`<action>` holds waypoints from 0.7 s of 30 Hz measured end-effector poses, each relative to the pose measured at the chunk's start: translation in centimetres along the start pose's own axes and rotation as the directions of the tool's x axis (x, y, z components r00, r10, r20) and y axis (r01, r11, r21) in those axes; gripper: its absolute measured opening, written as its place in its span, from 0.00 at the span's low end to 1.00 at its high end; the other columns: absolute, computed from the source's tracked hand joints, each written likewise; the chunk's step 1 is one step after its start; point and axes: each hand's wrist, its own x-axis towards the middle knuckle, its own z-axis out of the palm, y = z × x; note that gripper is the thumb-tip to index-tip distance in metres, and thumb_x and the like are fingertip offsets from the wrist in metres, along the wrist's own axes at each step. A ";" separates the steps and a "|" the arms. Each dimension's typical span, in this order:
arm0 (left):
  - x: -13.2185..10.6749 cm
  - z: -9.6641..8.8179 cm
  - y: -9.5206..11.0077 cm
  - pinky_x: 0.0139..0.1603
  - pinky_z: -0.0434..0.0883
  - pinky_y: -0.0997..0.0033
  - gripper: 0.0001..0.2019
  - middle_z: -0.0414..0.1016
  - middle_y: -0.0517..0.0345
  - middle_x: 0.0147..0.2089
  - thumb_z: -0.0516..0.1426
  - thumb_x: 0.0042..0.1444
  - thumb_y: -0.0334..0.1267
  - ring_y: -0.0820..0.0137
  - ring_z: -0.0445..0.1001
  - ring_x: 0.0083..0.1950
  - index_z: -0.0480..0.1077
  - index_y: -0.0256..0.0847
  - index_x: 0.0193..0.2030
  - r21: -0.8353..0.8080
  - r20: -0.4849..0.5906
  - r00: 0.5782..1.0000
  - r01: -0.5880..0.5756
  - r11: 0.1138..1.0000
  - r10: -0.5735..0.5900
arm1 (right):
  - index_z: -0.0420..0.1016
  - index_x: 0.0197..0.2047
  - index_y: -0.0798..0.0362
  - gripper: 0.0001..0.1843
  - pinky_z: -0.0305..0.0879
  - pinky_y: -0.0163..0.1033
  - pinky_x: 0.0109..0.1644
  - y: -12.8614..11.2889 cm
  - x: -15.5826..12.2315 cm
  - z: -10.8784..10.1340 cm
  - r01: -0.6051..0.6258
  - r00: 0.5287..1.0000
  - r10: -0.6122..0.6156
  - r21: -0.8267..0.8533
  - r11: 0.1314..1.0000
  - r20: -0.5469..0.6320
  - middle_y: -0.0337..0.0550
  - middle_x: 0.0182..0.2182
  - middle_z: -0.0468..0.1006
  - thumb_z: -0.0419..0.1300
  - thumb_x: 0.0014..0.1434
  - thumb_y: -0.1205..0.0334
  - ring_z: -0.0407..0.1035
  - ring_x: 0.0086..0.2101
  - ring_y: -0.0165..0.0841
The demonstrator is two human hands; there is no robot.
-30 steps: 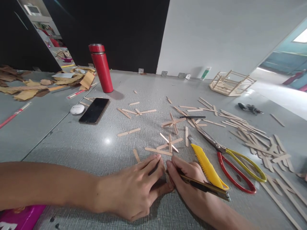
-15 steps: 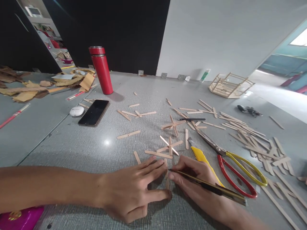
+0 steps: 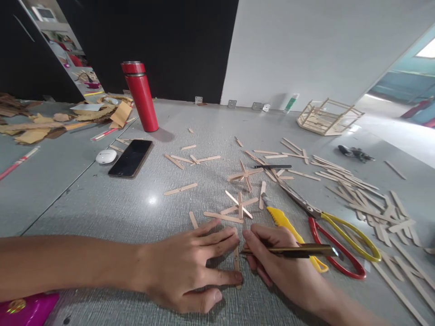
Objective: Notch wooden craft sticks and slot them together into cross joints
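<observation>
My left hand (image 3: 186, 267) lies flat on the grey table, fingers spread, with the thumb and fingertips pressing a wooden craft stick (image 3: 236, 259) against the surface. My right hand (image 3: 282, 265) is closed around a slim gold-coloured utility knife (image 3: 299, 250), its tip resting on that stick beside my left fingers. Just beyond the hands lie two star shapes of crossed sticks (image 3: 238, 206) and several loose sticks.
Red-and-yellow-handled scissors (image 3: 336, 235) and a yellow tool (image 3: 288, 226) lie right of my hand. A heap of sticks (image 3: 370, 203) spreads farther right. A stick-built frame (image 3: 328, 117) stands at the back. A red flask (image 3: 139, 97), phone (image 3: 131, 157) and white earbud case (image 3: 106, 156) sit left.
The knife handle has swung from pointing down-right to nearly level. My left thumb has slid out along the stick, and more of the stick shows between the hands.
</observation>
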 end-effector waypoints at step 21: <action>0.5 0.2 -1.2 0.74 0.58 0.46 0.24 0.55 0.28 0.75 0.53 0.63 0.34 0.47 0.51 0.78 0.69 0.37 0.66 0.044 -0.037 0.989 -0.141 0.989 0.142 | 0.58 0.24 0.48 0.23 0.50 0.33 0.21 0.2 0.4 0.2 0.100 0.995 -0.101 -0.143 0.985 -0.004 0.29 0.17 0.63 0.55 0.72 0.56 0.58 0.17 0.25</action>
